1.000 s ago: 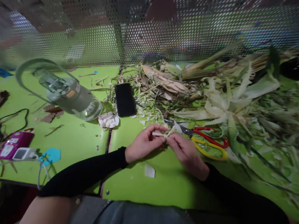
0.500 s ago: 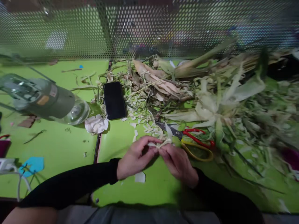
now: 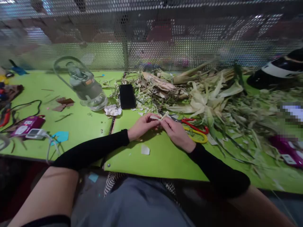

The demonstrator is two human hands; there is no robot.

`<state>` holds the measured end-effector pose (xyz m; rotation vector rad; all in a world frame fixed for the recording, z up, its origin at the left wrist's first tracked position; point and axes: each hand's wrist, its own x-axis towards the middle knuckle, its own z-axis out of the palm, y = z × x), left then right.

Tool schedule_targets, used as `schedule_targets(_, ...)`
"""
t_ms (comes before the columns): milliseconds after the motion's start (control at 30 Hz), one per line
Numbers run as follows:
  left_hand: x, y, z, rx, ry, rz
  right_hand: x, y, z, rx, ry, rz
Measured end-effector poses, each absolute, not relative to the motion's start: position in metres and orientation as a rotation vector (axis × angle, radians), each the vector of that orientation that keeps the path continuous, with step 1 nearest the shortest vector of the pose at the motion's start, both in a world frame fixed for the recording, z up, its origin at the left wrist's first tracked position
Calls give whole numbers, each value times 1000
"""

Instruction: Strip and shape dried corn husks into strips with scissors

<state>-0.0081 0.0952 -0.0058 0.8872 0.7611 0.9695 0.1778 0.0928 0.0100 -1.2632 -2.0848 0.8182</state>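
- Far left on the green desk point(image 3: 132, 165): purple device point(image 3: 27, 126), white plug point(image 3: 36, 133) with cable, blue paper piece point(image 3: 62, 136). All well apart from the hands.
- Handled bottle point(image 3: 86, 90) next, crumpled white paper point(image 3: 113, 110) near its base, then black phone point(image 3: 127, 96). From here, none blocks the work.
- Left hand point(image 3: 141, 126): fingers pinched on one end of a pale strip, looks like husk.
- Pale strip point(image 3: 164, 116): between both hands, just above the desk. Probably very light, thin, bendy, a bit dry; may split along its length if pulled hard. Best held by fingertips, close to where the pieces cross. Exact fold hidden by the fingers.
- White scrap point(image 3: 145, 150): flat, on the near side of the hands.
- Right hand point(image 3: 175, 131): thumb and finger pinching the same strip.
- Scissors point(image 3: 183, 121): just beyond the right hand, blades partly hidden. Closest obstacle I see; could snag knuckles.
- Behind and right: husk heap point(image 3: 165, 83), spread pale husk point(image 3: 201, 99), another purple device point(image 3: 287, 153). Loose litter crowds that side.
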Motion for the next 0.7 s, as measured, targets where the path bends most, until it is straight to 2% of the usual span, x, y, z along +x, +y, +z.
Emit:
schedule_targets(433,-16,94,23,1106,902,977,168,96,23,-1208,-2170,662)
schedule_targets(700,-21,71,11,1170,985,1057,154,79,13,-1231,-2126,713)
